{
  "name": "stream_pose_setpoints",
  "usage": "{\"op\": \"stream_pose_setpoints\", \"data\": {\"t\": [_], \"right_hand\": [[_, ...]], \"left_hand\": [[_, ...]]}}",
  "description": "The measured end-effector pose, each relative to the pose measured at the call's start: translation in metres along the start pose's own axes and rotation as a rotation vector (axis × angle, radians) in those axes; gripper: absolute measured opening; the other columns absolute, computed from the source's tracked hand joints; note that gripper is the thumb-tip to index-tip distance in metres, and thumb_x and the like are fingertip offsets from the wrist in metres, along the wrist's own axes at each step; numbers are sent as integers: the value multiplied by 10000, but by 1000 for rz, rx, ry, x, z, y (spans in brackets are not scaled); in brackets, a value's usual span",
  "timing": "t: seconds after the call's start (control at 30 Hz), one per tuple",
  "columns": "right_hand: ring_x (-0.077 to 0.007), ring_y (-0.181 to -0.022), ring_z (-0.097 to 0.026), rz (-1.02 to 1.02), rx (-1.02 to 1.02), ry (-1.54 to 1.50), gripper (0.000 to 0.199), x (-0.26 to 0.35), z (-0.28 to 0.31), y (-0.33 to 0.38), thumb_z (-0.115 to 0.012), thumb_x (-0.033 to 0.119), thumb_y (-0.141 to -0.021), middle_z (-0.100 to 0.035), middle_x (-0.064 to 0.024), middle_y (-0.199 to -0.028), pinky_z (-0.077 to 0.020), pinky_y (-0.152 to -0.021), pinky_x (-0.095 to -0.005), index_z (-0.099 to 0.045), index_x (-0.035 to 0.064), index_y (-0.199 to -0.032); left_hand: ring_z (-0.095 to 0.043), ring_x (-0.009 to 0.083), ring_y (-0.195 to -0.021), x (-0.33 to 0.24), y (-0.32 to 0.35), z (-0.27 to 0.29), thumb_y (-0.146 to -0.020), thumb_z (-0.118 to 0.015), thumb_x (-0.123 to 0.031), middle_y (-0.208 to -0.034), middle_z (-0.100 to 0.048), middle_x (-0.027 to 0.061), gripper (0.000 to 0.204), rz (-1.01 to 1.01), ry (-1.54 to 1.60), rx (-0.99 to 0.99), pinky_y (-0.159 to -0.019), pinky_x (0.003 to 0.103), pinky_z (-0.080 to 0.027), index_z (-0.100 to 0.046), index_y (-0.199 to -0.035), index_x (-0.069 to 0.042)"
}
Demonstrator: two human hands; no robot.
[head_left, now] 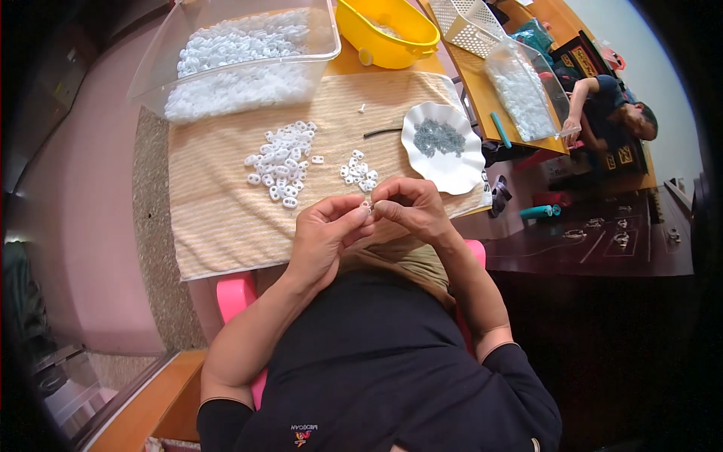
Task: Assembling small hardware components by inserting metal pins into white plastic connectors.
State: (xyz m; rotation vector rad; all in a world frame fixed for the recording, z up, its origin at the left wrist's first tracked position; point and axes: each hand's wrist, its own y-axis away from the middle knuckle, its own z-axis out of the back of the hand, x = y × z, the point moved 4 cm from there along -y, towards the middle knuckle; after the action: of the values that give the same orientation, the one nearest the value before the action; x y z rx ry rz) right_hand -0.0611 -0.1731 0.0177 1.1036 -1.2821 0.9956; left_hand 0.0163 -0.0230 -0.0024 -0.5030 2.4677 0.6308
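Observation:
My left hand point(331, 226) is closed in a pinch on a small white plastic piece point(367, 205), mostly covered by the fingertips. My right hand point(414, 209) meets it there, thumb and forefinger pressed together; what they hold is too small to make out. Just beyond the hands lies a small group of white pieces point(358, 172). A larger pile of white oval two-hole pieces point(282, 160) spreads to the left. On the right, a white scalloped plate point(463, 169) carries many small grey translucent parts point(439, 138).
A striped towel point(215, 218) covers the table. Behind stand a clear bin point(248, 64) of white pieces and a yellow tub point(392, 41). A thin black stick point(382, 132) touches the plate's left side. Another person point(614, 109) reaches to a clear bin point(527, 98) at the right.

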Motion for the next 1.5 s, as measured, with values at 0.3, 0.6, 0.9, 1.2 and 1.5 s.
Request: {"op": "stream_pose_setpoints", "data": {"t": [0.3, 0.6, 0.9, 1.2, 1.5], "right_hand": [[-114, -815, -611, 7, -43, -20, 97, 1, -6, 2, -629, 15, -873, -636, -66, -900, -502, -750, -237, -628, -54, -942], [-104, -808, -593, 11, -69, 28, 88, 0, -6, 2, -638, 24, -865, -641, -60, -885, -490, -725, -231, -643, -49, -915], [-99, -788, -623, 114, -64, 98, 78, -3, -4, 2, -644, -10, -851, -662, -62, -858, -497, -702, -222, -652, -50, -918], [-83, -788, -599, 142, -73, 163, 74, -5, -5, 4, -647, 7, -853, -659, -44, -867, -482, -703, -219, -658, -36, -913], [-59, -791, -569, 118, -72, 174, 69, -5, -9, 5, -625, 30, -881, -639, -16, -850, -470, -707, -211, -642, -23, -923]], "left_hand": [[-656, 153, -798, -1, 0, -1, -869, -634, -21, -908, -658, 100, 173, -11, 6, 14, -746, 265, -575, -606, -1036, 16], [-656, 160, -795, 1, -1, -1, -868, -632, -12, -896, -660, 106, 159, -8, -2, 12, -748, 269, -574, -611, -1022, 21], [-660, 159, -781, 3, -1, 1, -867, -634, -13, -889, -664, 106, 155, 14, -2, 0, -744, 267, -576, -618, -1018, 19], [-655, 156, -779, 3, -1, 0, -863, -645, -23, -884, -663, 99, 167, 12, -14, 0, -744, 268, -569, -618, -1021, 21], [-654, 154, -783, 1, 1, -1, -860, -648, -23, -885, -663, 100, 176, 16, -23, -9, -749, 267, -570, -618, -1027, 27]]}}
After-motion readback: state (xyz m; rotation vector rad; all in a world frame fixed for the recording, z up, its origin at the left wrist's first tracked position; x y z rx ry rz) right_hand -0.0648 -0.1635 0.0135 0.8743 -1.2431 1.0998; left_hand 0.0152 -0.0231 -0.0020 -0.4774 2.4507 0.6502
